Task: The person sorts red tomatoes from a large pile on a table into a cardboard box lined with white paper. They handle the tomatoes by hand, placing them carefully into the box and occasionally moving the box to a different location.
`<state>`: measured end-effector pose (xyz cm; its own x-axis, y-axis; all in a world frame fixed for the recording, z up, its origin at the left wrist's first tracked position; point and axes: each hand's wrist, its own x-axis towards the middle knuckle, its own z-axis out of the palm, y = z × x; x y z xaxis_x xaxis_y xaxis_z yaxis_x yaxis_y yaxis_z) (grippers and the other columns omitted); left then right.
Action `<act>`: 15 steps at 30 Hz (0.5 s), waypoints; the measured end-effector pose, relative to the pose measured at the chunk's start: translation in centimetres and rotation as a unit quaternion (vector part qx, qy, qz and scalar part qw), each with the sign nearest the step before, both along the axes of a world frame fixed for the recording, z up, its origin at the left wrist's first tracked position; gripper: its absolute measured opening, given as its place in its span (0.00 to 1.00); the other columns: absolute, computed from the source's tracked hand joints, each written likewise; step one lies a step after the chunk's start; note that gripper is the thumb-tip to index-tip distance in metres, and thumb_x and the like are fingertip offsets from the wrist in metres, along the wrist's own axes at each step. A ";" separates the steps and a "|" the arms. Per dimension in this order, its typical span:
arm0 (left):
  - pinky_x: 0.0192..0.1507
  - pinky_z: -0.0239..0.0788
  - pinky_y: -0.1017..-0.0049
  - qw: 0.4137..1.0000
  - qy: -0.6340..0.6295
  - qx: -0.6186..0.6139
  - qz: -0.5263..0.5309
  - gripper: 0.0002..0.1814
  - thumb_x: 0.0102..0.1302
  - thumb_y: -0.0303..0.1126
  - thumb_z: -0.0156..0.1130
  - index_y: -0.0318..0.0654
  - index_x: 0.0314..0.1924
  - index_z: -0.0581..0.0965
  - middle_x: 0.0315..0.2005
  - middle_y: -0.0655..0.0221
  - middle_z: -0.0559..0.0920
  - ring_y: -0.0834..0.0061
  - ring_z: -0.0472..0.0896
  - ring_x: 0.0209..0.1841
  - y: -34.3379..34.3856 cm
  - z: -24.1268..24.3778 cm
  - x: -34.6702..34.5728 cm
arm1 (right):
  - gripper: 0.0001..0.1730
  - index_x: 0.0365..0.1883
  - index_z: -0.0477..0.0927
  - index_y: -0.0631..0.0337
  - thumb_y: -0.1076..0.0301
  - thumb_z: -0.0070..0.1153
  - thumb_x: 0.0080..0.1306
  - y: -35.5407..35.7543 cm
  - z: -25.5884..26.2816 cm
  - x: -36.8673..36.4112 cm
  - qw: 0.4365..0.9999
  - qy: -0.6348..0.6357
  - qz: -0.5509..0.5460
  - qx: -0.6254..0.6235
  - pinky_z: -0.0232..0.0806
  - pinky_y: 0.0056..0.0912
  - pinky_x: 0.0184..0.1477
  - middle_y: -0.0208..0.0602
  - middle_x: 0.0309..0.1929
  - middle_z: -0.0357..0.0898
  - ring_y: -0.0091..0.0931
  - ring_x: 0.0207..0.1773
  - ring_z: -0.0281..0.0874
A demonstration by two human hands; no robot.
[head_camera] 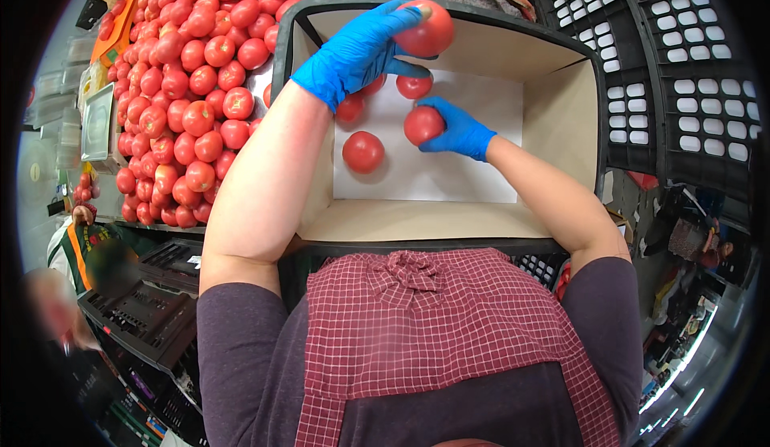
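Note:
A black plastic crate (pixel 559 225) lined with brown paperboard stands before me, a white sheet (pixel 481 173) on its bottom. My left hand (pixel 367 47), in a blue glove with torn fingertips, grips a large red tomato (pixel 426 30) over the crate's far side. Lower, inside the crate, my right hand (pixel 462 131), gloved in blue too, has its fingers around another tomato (pixel 423 125). One loose tomato (pixel 363 152) sits near the left wall. Further back are a tomato (pixel 414 87) under my left fingers and a tomato (pixel 350 109) partly covered by my left hand.
A big heap of tomatoes (pixel 198 119) covers the table to the left, reaching the crate's rim. Black slatted crates (pixel 686 74) stand to the right. A metal-topped scale (pixel 98 123) is beyond the heap. At lower left are stacked black crates (pixel 141 320) and another person (pixel 72 248).

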<state>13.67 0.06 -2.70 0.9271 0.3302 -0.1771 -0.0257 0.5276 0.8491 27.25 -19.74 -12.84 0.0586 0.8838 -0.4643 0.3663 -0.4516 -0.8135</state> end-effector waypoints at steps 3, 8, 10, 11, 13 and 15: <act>0.51 0.83 0.57 0.997 0.030 -0.061 0.029 0.33 0.71 0.51 0.62 0.34 0.65 0.69 0.55 0.56 0.79 0.60 0.84 0.52 0.3 0.0 0.3 | 0.48 0.67 0.66 0.51 0.65 0.77 0.49 0.5 3.6 1.2 0.987 0.126 -0.102 0.024 0.68 0.40 0.66 0.37 0.65 0.69 0.33 0.66 0.71; 0.35 0.81 0.64 0.995 0.094 -0.010 0.034 0.22 0.72 0.51 0.61 0.37 0.46 0.81 0.38 0.64 0.85 0.70 0.85 0.40 0.4 -0.3 0.5 | 0.50 0.68 0.65 0.52 0.67 0.78 0.48 -0.7 9.2 1.5 0.975 0.113 -0.136 0.138 0.66 0.39 0.68 0.36 0.64 0.69 0.32 0.67 0.70; 0.40 0.80 0.68 0.995 0.083 0.060 -0.003 0.21 0.72 0.49 0.61 0.37 0.46 0.81 0.38 0.65 0.85 0.72 0.84 0.41 0.3 -0.3 0.3 | 0.50 0.68 0.64 0.54 0.66 0.79 0.48 -1.2 10.5 1.5 0.972 0.021 -0.111 0.206 0.71 0.36 0.61 0.36 0.62 0.70 0.30 0.64 0.72; 0.43 0.79 0.70 0.991 0.091 0.094 -0.016 0.20 0.72 0.48 0.61 0.36 0.46 0.81 0.38 0.65 0.85 0.72 0.84 0.42 0.2 -0.3 0.2 | 0.51 0.68 0.64 0.53 0.66 0.79 0.47 -1.4 10.9 1.5 0.968 0.005 -0.119 0.219 0.71 0.36 0.60 0.36 0.62 0.70 0.30 0.64 0.72; 0.48 0.75 0.76 0.985 0.087 0.130 -0.075 0.18 0.71 0.44 0.63 0.34 0.47 0.80 0.40 0.67 0.84 0.78 0.81 0.43 -0.1 -0.2 0.2 | 0.51 0.68 0.64 0.53 0.66 0.80 0.47 -1.8 11.4 1.2 0.957 -0.039 -0.128 0.258 0.71 0.37 0.59 0.35 0.63 0.70 0.30 0.63 0.72; 0.49 0.74 0.77 0.978 0.100 0.160 -0.090 0.18 0.71 0.44 0.63 0.34 0.48 0.80 0.41 0.69 0.83 0.80 0.80 0.44 -0.7 -0.1 0.3 | 0.49 0.68 0.65 0.53 0.65 0.78 0.49 -2.0 11.6 1.0 0.947 0.018 -0.152 0.284 0.72 0.38 0.59 0.36 0.62 0.71 0.30 0.62 0.73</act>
